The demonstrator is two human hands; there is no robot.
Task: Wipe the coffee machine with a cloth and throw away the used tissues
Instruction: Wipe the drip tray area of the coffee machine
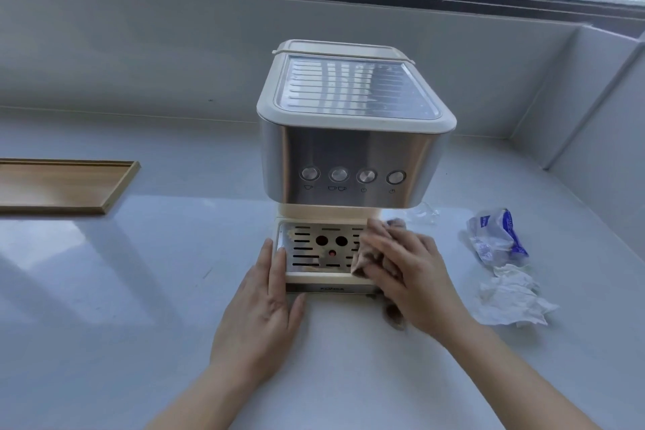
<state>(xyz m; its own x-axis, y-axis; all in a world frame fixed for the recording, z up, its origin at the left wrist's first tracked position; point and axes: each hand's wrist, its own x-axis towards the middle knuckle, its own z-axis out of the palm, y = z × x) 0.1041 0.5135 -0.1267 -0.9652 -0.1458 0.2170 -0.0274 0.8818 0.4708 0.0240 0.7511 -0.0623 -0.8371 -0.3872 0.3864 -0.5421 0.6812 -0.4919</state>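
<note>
A cream and steel coffee machine [352,136] stands mid-counter, its slotted drip tray [314,248] facing me. My right hand [412,276] presses a brownish cloth [366,260] onto the right side of the drip tray, fingers spread over it. A bit of the cloth also shows below that hand. My left hand [265,307] lies flat against the left front corner of the machine's base, holding nothing. Crumpled white used tissues [513,297] lie on the counter to the right of the machine.
A blue and clear tissue packet [499,237] lies just behind the used tissues. A shallow wooden tray [62,185] sits at the far left. The grey counter [139,272] meets a wall below the windows, with a side wall on the right.
</note>
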